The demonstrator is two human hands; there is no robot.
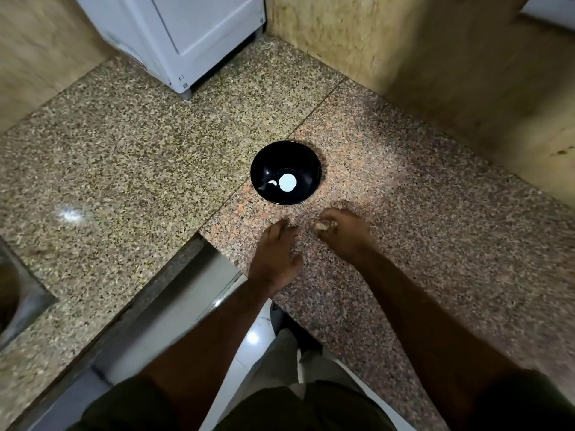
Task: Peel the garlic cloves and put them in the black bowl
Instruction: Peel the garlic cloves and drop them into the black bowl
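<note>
A black bowl (285, 172) stands on the speckled granite counter (404, 228). Inside it I see a bright white round patch and a smaller white crescent beside it; whether these are cloves or glare I cannot tell. Just in front of the bowl, my right hand (343, 233) curls its fingers round a pale garlic piece (322, 226). My left hand (275, 253) lies on the counter to the left of it, fingers stretched forward and holding nothing.
A white appliance (183, 35) stands at the back left against beige walls. A steel sink (18, 293) is at the far left edge. The counter's inner corner and the floor gap lie under my left forearm.
</note>
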